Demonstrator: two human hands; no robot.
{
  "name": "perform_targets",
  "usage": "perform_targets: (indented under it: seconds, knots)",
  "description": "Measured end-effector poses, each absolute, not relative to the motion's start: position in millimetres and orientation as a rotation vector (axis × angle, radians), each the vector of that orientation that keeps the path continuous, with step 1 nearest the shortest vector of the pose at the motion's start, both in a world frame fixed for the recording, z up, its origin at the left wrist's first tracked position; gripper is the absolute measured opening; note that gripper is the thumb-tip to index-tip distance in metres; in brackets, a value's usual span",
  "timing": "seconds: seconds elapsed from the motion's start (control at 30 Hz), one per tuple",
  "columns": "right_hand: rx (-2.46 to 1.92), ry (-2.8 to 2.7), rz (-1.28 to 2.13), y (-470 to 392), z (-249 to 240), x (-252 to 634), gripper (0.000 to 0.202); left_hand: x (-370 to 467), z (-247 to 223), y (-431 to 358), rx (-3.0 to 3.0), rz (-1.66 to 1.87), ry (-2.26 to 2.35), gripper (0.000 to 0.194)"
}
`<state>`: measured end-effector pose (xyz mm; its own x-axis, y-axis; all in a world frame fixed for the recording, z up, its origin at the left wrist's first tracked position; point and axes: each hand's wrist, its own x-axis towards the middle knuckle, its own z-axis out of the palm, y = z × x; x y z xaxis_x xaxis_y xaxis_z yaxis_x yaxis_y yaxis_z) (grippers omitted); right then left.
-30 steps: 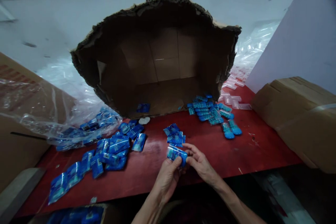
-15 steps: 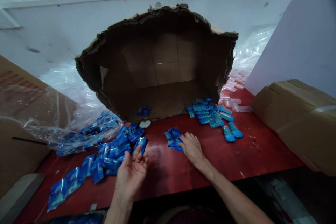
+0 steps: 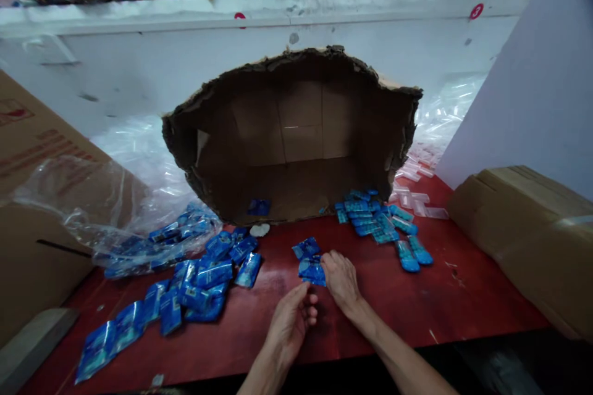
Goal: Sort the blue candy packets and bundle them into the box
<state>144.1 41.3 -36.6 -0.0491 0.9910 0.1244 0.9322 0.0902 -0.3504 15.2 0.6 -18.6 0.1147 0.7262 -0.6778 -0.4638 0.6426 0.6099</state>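
Note:
Blue packets (image 3: 312,268) lie in a small stack at the middle of the red table. My right hand (image 3: 341,278) is closed on the right edge of this stack. Palm turned inward, my left hand (image 3: 293,319) is just below the packets, its fingers curled and apart, with nothing seen in it. Another blue packet (image 3: 306,248) lies at the stack's upper edge. To the left is a loose heap of blue packets (image 3: 204,274). Light-blue filled pouches (image 3: 368,216) are piled on the right.
A torn-edged cardboard box (image 3: 296,188) opens toward me at the back. Clear plastic wrap (image 3: 102,197) covers packets on the left. Cartons stand left (image 3: 41,197) and right (image 3: 523,234). Clear small tubes (image 3: 417,200) lie at the back right of the red table (image 3: 370,333).
My left hand has moved right, from the packet heap to the stack, and its fingers have curled. My right hand stays at the stack. The view has tilted upward.

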Motion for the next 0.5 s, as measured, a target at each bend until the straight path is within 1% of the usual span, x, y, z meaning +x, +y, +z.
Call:
perform_targets:
  seconds: [0.17, 0.23, 0.33, 0.43, 0.5]
  knots:
    - [-1.746, -2.017, 0.237, 18.7, -22.9, 145.2, 0.024, 22.4, -16.4, -1.9, 0.349, 0.937, 1.199, 0.029]
    - [-1.579, -1.979, 0.323, 7.2, -19.6, 147.3, 0.025, 25.7, -16.3, -3.1, 0.407, 0.994, 1.198, 0.03]
    - [-1.374, -1.837, 0.541, -3.3, -21.4, 152.1, 0.023, 28.9, -18.3, -4.4, 0.439, 1.069, 1.171, 0.029]
    - [-1.314, -1.742, 0.682, -6.8, -26.2, 155.1, 0.021, 31.7, -21.9, -5.8, 0.453, 1.096, 1.067, 0.033]
    - [-1.315, -1.704, 0.717, -7.6, -27.8, 155.1, 0.02, 33.8, -24.0, -6.0, 0.506, 1.098, 1.098, 0.035]
